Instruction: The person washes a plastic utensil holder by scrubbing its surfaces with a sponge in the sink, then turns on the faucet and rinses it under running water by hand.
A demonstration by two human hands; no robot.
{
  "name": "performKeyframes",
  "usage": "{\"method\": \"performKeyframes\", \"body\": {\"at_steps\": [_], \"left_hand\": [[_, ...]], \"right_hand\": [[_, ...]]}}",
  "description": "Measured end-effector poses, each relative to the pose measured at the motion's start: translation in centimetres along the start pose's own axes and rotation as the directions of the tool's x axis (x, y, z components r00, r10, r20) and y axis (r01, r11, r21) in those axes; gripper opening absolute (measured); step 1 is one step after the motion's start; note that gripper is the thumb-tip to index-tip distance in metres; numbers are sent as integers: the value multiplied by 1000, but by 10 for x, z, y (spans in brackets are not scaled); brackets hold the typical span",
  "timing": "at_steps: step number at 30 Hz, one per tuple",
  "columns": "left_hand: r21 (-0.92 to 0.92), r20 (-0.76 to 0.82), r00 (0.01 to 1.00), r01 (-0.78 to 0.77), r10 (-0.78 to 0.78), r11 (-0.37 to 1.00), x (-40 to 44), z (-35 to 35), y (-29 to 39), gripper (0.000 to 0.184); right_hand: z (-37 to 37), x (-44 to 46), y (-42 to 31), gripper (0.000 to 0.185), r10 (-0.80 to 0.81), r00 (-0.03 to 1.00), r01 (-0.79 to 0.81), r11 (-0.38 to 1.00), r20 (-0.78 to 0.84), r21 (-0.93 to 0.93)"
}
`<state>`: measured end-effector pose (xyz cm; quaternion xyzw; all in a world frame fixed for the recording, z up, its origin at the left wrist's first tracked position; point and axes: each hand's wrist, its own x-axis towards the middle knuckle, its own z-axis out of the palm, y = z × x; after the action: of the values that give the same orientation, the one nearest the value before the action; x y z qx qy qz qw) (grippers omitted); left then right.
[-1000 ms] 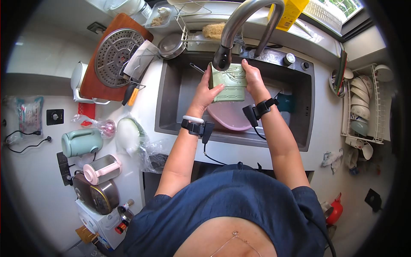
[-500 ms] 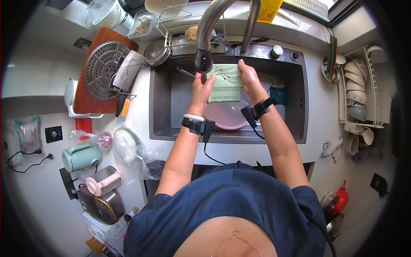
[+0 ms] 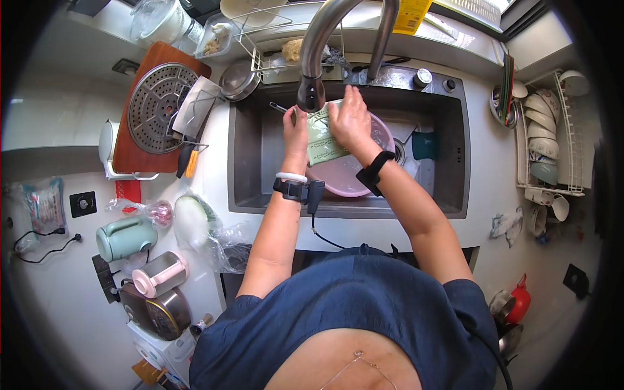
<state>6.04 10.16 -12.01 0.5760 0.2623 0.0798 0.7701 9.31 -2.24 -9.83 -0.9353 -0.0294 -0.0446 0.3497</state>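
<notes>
Under the faucet [image 3: 311, 91], a light green rectangular piece [image 3: 322, 144] with an embossed leaf pattern is held over a pink basin [image 3: 341, 182] in the sink. My left hand [image 3: 296, 134] grips its left edge, the thumb partly in sight. Flat against its right part lies my right hand [image 3: 353, 122], with fingers stretched out and pointing away from me. That hand hides some of the piece's surface. Exactly what kind of thing it is I cannot tell.
A dark sink [image 3: 244, 169] surrounds the basin, with a dark green item [image 3: 425, 145] on its right. At left stand a cutting board [image 3: 156, 62], a perforated steamer plate [image 3: 159, 107] and a cleaver [image 3: 195, 107]. Bowls [image 3: 541, 130] fill a rack at right.
My right hand has let go of the right edge and moved left onto the face of the green piece. The piece has tilted and shifted slightly left. My left hand still holds it.
</notes>
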Motion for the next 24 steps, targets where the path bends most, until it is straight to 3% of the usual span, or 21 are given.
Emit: {"method": "performKeyframes", "body": {"at_steps": [1, 3, 5, 6, 7, 9, 11, 12, 14, 15, 17, 18, 19, 21, 24], "left_hand": [[17, -27, 1000, -6, 7, 1000, -2, 4, 3, 52], [33, -60, 998, -10, 12, 999, -5, 3, 4, 52], [-44, -80, 997, 6, -9, 999, 3, 2, -4, 51], [-149, 98, 995, 22, -7, 989, 11, -6, -6, 47], [-150, 103, 995, 23, -8, 988, 13, -10, -13, 47], [-287, 161, 985, 114, -69, 951, 1, -11, -1, 43], [-295, 169, 985, 75, -26, 953, -3, -8, 0, 41], [-200, 81, 996, 50, -34, 979, -3, -6, -1, 41], [-71, -19, 999, 29, -31, 997, -8, 1, -2, 44], [-70, -19, 999, 27, -29, 997, -7, 2, 0, 44], [-57, -45, 999, -2, -1, 998, -5, 6, 5, 45], [-85, -46, 999, 12, -15, 996, -5, 7, 10, 44], [-87, -40, 999, 15, -18, 996, 2, 3, 6, 44], [-201, 120, 992, 48, -24, 978, 21, -11, -3, 42], [-196, 80, 996, 46, -30, 980, 20, -14, -7, 40]], "right_hand": [[6, -7, -5, 61, -3, 1000, 3, 1000, 3, 0], [11, -23, -23, 63, -260, 965, 238, 913, -23, -330], [13, -28, -27, 56, -319, 947, 308, 896, 17, -320], [4, -30, -33, 52, -371, 915, 401, 881, 159, -251], [-1, -31, -36, 48, -420, 858, 479, 861, 294, -168], [2, -29, -32, 43, -478, 848, 513, 848, 228, -133], [4, -21, -30, 42, -525, 821, 556, 825, 222, -104], [-9, -11, -41, 42, -524, 823, 554, 826, 221, -106], [-34, 10, -59, 41, -169, 778, 418, 859, 606, -296], [-27, 8, -54, 41, -171, 778, 417, 860, 605, -294], [0, 1, -36, 42, -384, 905, 418, 882, 182, -216], [5, -5, -36, 43, -456, 886, 460, 845, 82, -271], [5, -11, -30, 43, -453, 888, 457, 845, 81, -277], [-5, -27, -33, 46, -552, 813, 570, 820, 183, -59], [-5, -34, -24, 47, -614, 775, 624, 781, 149, -33]]}}
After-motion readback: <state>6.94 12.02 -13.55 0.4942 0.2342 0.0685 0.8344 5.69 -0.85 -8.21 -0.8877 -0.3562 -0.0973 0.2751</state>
